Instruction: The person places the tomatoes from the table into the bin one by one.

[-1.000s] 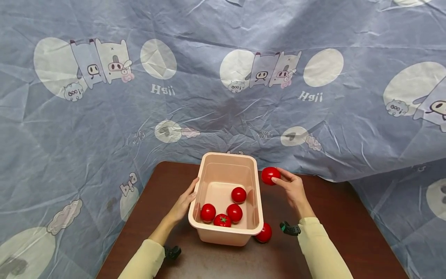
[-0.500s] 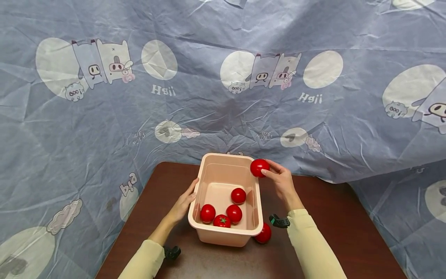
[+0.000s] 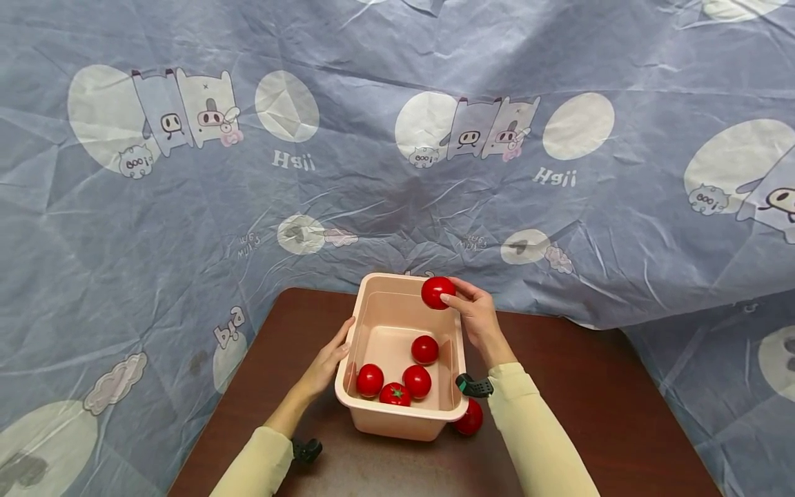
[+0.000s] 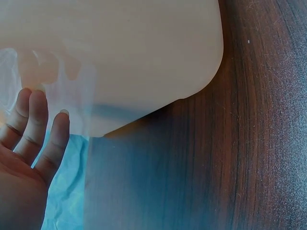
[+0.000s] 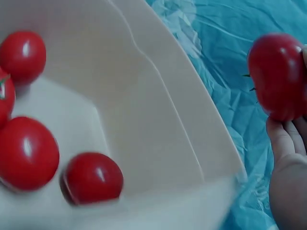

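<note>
My right hand [image 3: 479,316] pinches a red tomato [image 3: 437,293] between thumb and fingers, above the far right part of a pale pink plastic bin [image 3: 404,416]. In the right wrist view the held tomato [image 5: 278,76] shows at the right, with green stem tips on its side. My left hand [image 3: 324,366] lies against the bin's left side, and in the left wrist view its nearly straight fingers [image 4: 58,139] touch the outer wall. Inside the bin sit several red tomatoes, one [image 3: 425,350] apart from the others and one [image 3: 395,394] showing its green stem.
Another tomato [image 3: 470,417] rests on the dark brown table [image 3: 577,407] beside the bin's near right corner, partly hidden by the bin and right wrist strap. Behind the table hangs a blue-grey printed cloth [image 3: 360,172].
My right hand has carried its tomato leftward and slightly up, from right of the bin to above its far right part. The left hand and the bin have stayed put.
</note>
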The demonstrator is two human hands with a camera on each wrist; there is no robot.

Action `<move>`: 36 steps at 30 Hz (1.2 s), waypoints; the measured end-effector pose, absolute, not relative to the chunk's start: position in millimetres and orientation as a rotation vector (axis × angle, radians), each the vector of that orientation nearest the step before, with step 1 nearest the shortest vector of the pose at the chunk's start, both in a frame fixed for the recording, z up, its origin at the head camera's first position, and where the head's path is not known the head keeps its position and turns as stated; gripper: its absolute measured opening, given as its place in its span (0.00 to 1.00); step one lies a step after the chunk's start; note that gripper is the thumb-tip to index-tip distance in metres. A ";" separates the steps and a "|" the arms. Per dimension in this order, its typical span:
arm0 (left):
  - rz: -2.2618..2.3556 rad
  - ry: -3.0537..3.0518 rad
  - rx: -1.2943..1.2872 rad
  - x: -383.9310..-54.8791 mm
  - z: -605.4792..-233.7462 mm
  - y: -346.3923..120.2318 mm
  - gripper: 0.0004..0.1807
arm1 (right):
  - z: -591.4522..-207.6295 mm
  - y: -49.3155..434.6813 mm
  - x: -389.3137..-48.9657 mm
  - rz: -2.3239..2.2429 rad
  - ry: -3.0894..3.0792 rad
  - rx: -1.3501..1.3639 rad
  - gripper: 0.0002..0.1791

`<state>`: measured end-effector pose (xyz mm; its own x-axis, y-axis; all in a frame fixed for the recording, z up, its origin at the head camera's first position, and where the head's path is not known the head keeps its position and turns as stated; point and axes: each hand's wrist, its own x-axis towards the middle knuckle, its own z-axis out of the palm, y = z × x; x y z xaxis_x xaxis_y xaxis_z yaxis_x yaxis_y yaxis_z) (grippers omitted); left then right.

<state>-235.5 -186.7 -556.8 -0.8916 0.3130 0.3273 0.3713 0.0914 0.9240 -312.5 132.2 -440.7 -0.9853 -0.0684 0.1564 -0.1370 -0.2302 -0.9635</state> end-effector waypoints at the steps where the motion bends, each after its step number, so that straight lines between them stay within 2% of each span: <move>1: -1.955 -2.286 -0.715 -235.1 -557.3 -186.8 0.30 | -442.7 128.8 -313.1 2.422 -1.923 0.254 0.30; 10: -1.882 -2.318 -0.732 -232.9 -563.6 -183.9 0.31 | -463.2 112.3 -316.2 2.422 -2.052 0.159 0.30; 19: -1.877 -2.347 -0.706 -234.6 -548.6 -186.9 0.30 | -456.4 101.4 -320.9 2.402 -2.037 0.232 0.29; 27: -1.893 -2.375 -0.711 -220.3 -519.4 -184.8 0.31 | -454.8 104.7 -319.8 2.535 -1.913 0.308 0.29; 36: -1.959 -2.345 -0.714 -219.2 -519.6 -184.9 0.31 | -453.0 109.4 -317.7 2.592 -1.850 0.359 0.29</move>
